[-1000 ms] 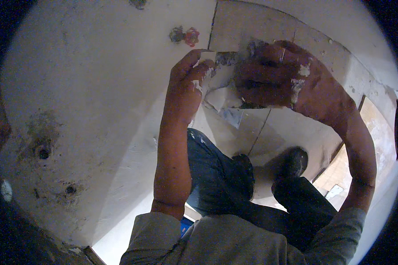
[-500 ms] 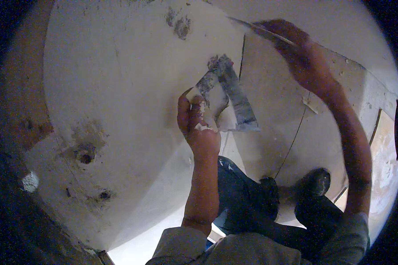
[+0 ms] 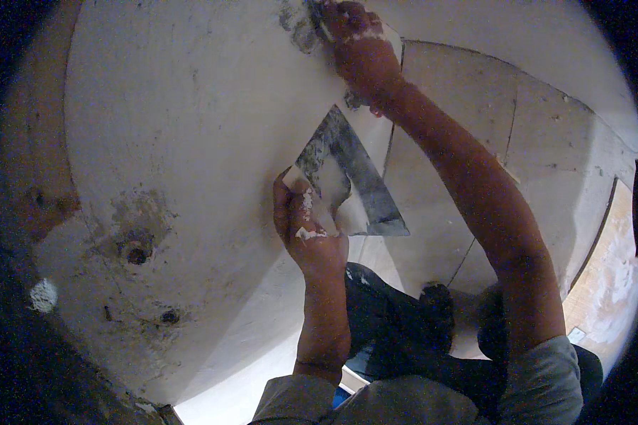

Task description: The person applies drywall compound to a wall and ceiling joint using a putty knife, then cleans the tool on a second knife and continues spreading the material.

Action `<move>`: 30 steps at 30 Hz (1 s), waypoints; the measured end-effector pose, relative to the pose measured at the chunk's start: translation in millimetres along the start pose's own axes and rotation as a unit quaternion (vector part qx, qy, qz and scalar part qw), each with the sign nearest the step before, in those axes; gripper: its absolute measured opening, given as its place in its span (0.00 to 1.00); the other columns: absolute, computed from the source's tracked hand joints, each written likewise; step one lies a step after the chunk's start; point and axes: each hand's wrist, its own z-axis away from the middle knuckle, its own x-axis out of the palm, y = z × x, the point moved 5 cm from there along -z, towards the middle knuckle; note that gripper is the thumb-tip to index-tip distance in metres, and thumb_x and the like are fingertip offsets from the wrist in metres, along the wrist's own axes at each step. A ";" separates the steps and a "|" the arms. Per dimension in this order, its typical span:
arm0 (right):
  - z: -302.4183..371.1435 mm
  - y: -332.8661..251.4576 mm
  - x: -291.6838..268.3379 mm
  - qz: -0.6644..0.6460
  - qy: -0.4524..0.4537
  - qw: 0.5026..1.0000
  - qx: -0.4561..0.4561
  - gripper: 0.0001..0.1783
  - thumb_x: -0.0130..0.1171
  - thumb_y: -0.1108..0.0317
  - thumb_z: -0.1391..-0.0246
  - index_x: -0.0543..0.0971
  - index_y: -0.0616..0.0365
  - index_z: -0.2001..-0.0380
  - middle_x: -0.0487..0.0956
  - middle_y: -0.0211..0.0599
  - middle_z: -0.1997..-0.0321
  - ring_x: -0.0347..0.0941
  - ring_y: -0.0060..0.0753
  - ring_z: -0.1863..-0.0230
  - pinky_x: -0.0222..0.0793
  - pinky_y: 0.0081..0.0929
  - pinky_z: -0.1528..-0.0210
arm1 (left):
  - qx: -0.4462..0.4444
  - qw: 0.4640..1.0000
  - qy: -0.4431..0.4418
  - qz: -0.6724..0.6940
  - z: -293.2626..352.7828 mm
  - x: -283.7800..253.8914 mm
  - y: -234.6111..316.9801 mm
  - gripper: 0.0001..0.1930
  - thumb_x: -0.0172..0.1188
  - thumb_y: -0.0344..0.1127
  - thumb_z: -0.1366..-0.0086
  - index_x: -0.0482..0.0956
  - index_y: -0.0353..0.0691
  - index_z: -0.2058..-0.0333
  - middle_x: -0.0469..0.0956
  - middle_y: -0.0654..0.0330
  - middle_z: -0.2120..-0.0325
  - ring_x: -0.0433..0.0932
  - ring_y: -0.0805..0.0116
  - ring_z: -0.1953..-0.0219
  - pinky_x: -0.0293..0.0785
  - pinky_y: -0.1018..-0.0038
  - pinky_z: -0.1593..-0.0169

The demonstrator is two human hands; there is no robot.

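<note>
My left hand (image 3: 312, 237), speckled with white plaster, grips a flat, pointed metal trowel plate (image 3: 368, 180). A pale mound of plaster (image 3: 329, 173) lies on its grey-smeared face. Higher up, my right hand (image 3: 361, 53) is closed around a thin flat scraper (image 3: 322, 21), seen nearly edge-on and mostly hidden by the fingers. The scraper is at a grey smudged patch (image 3: 298, 32) on the pale wall (image 3: 205, 127); contact cannot be made out exactly. A smaller dark patch (image 3: 350, 99) shows just under my right wrist.
Two stained holes, one (image 3: 136, 253) above the other (image 3: 169, 316), mark the wall at lower left. A vertical seam and a jointed surface (image 3: 461, 142) lie to the right. My dark-clad legs (image 3: 390, 312) are bent below. A plaster-smeared board (image 3: 609, 276) is at far right.
My right hand has swung left and up with the scraper, from the right of the seam to the upper grey patch. My left hand and the trowel have sunk slightly in the picture.
</note>
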 end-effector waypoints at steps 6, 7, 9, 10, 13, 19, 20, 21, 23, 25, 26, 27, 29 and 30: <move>42.0 8.8 -30.9 -0.087 0.036 0.992 -0.079 0.30 0.52 0.78 0.56 0.68 0.51 0.45 0.67 0.43 0.46 0.66 0.51 0.48 0.75 0.38 0.56 | -0.090 0.977 -0.003 0.193 -10.7 -10.0 2.0 0.21 0.61 0.35 0.47 0.73 0.34 0.54 0.73 0.46 0.53 0.69 0.47 0.46 0.64 0.61 0.41; 41.8 17.4 -39.1 -0.099 0.075 0.989 -0.080 0.30 0.53 0.74 0.56 0.67 0.51 0.45 0.68 0.46 0.47 0.67 0.53 0.48 0.74 0.43 0.56 | -0.107 0.970 -0.003 0.220 -8.0 -8.5 3.0 0.21 0.61 0.35 0.47 0.74 0.34 0.54 0.74 0.46 0.53 0.69 0.47 0.46 0.64 0.61 0.41; 31.9 25.3 -42.8 -0.112 0.116 0.984 -0.082 0.31 0.55 0.70 0.57 0.65 0.51 0.44 0.68 0.49 0.47 0.68 0.56 0.48 0.73 0.48 0.55 | -0.123 0.962 -0.003 0.244 -5.6 -6.2 0.0 0.21 0.61 0.34 0.48 0.74 0.34 0.55 0.74 0.45 0.53 0.69 0.47 0.47 0.64 0.61 0.41; 22.9 26.4 -48.2 -0.103 0.147 0.980 -0.089 0.32 0.55 0.70 0.57 0.65 0.50 0.44 0.69 0.48 0.47 0.68 0.55 0.48 0.73 0.47 0.56 | -0.048 0.985 0.009 0.167 -6.6 -8.0 5.3 0.21 0.60 0.33 0.47 0.73 0.34 0.54 0.73 0.45 0.53 0.69 0.47 0.47 0.64 0.60 0.42; -12.9 8.6 -50.1 -0.010 -0.036 0.999 -0.034 0.28 0.50 0.75 0.54 0.67 0.55 0.46 0.68 0.52 0.46 0.67 0.54 0.47 0.70 0.45 0.52 | -0.063 0.966 0.041 0.246 -11.9 -9.1 10.2 0.20 0.62 0.32 0.48 0.72 0.34 0.56 0.72 0.46 0.53 0.71 0.49 0.50 0.67 0.61 0.47; -12.3 -10.1 -34.7 -0.113 -0.168 0.975 0.087 0.29 0.50 0.76 0.55 0.67 0.56 0.45 0.67 0.52 0.45 0.67 0.54 0.47 0.70 0.44 0.53 | 0.030 0.988 0.078 0.132 -12.1 -21.9 14.9 0.20 0.64 0.33 0.49 0.71 0.33 0.58 0.72 0.47 0.54 0.73 0.50 0.54 0.69 0.61 0.52; -1.7 -21.7 -41.7 -0.139 0.031 0.990 0.022 0.33 0.53 0.73 0.59 0.66 0.49 0.43 0.69 0.46 0.46 0.68 0.54 0.49 0.73 0.46 0.57 | 0.037 0.987 0.080 0.133 -11.5 -24.7 12.9 0.19 0.64 0.33 0.48 0.71 0.32 0.58 0.72 0.48 0.54 0.73 0.51 0.54 0.69 0.61 0.52; 8.4 -25.0 -35.9 -0.139 0.031 0.990 0.021 0.33 0.53 0.73 0.59 0.66 0.49 0.43 0.69 0.46 0.46 0.68 0.54 0.49 0.73 0.46 0.57 | 0.036 0.987 0.080 0.133 -9.8 -24.1 9.4 0.19 0.64 0.33 0.48 0.71 0.32 0.58 0.72 0.48 0.54 0.73 0.51 0.54 0.69 0.61 0.52; 25.1 -37.5 -36.1 -0.056 0.106 0.987 -0.110 0.34 0.53 0.74 0.60 0.67 0.48 0.44 0.68 0.46 0.45 0.68 0.54 0.48 0.74 0.45 0.59 | 0.057 0.991 0.051 0.109 -8.8 -20.3 6.1 0.21 0.55 0.41 0.43 0.70 0.34 0.54 0.70 0.40 0.52 0.69 0.37 0.51 0.64 0.51 0.45; 34.8 -23.6 -42.6 -0.057 0.142 0.974 -0.166 0.33 0.54 0.74 0.61 0.68 0.47 0.45 0.68 0.46 0.46 0.69 0.54 0.51 0.75 0.44 0.62 | 0.039 0.984 0.061 0.164 -16.6 -27.1 13.0 0.17 0.57 0.34 0.45 0.71 0.33 0.57 0.72 0.45 0.55 0.72 0.46 0.55 0.67 0.57 0.50; 36.6 -15.2 -44.4 -0.047 0.137 0.977 -0.154 0.34 0.54 0.74 0.62 0.67 0.46 0.45 0.68 0.46 0.48 0.69 0.53 0.52 0.75 0.44 0.61 | 0.028 0.980 0.065 0.188 -18.7 -29.7 13.7 0.15 0.58 0.31 0.45 0.72 0.33 0.58 0.73 0.48 0.56 0.73 0.51 0.57 0.69 0.60 0.53; 35.8 -10.7 -42.9 -0.037 0.132 0.980 -0.142 0.35 0.54 0.75 0.62 0.67 0.46 0.44 0.69 0.45 0.49 0.68 0.53 0.53 0.75 0.43 0.61 | 0.017 0.975 0.070 0.211 -20.8 -32.9 13.7 0.14 0.59 0.28 0.46 0.73 0.32 0.60 0.73 0.50 0.58 0.74 0.55 0.59 0.70 0.63 0.55; 19.3 8.0 -49.1 -0.057 0.147 0.983 -0.091 0.35 0.53 0.75 0.62 0.67 0.46 0.44 0.69 0.46 0.49 0.68 0.53 0.52 0.75 0.43 0.60 | -0.001 0.981 0.058 0.187 -19.9 -30.9 18.3 0.14 0.60 0.28 0.47 0.73 0.32 0.61 0.74 0.51 0.60 0.75 0.56 0.61 0.70 0.64 0.56; 11.7 19.3 -51.1 -0.083 0.163 0.982 -0.041 0.35 0.53 0.75 0.62 0.67 0.46 0.44 0.69 0.46 0.49 0.68 0.53 0.51 0.75 0.43 0.59 | -0.007 0.982 0.054 0.178 -18.9 -29.6 18.4 0.14 0.60 0.28 0.47 0.73 0.32 0.61 0.74 0.51 0.61 0.75 0.56 0.61 0.71 0.65 0.56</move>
